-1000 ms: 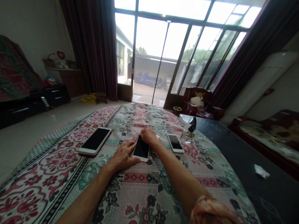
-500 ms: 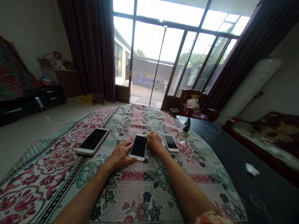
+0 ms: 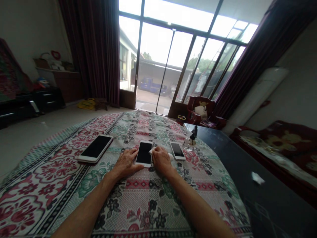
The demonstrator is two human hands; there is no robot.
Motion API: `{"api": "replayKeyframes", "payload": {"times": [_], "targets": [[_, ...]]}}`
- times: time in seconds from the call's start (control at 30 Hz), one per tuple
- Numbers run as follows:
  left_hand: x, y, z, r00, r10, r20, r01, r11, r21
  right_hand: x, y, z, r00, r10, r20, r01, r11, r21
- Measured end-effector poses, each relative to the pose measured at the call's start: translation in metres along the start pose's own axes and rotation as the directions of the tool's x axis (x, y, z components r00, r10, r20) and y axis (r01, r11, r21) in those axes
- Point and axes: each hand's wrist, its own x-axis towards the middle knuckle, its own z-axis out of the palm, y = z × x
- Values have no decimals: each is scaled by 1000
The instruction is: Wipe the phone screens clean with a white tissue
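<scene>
My left grip (image 3: 126, 163) lies wide and flat against the phone (image 3: 144, 154) at twelve o'clock; my right grip (image 3: 161, 161) curls narrowly on a white tissue (image 3: 150, 151); the phone is light, slippery, fragile; take it by its edges.

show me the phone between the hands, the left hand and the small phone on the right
phone between the hands (image 3: 144, 154), head view, point on its dark screen
left hand (image 3: 126, 163), head view, point on the back of the hand
small phone (image 3: 177, 150), head view, point on its dark screen
</scene>
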Motion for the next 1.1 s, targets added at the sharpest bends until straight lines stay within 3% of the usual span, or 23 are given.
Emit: {"api": "replayKeyframes", "payload": {"times": [0.23,0.47,1.1], "targets": [[0,-1,1,1000,-6,-8,6,1000,-13,-28,-7,-2,998,-66,-23,66,998,-4],[0,-3,1,1000,14,-3,-14,1000,-14,-35,-9,-7,997,-73,2,73,997,27],[1,-7,5,998,52,-28,-52,999,14,-40,-16,-35,963,-156,218,169,985,-41]]}}
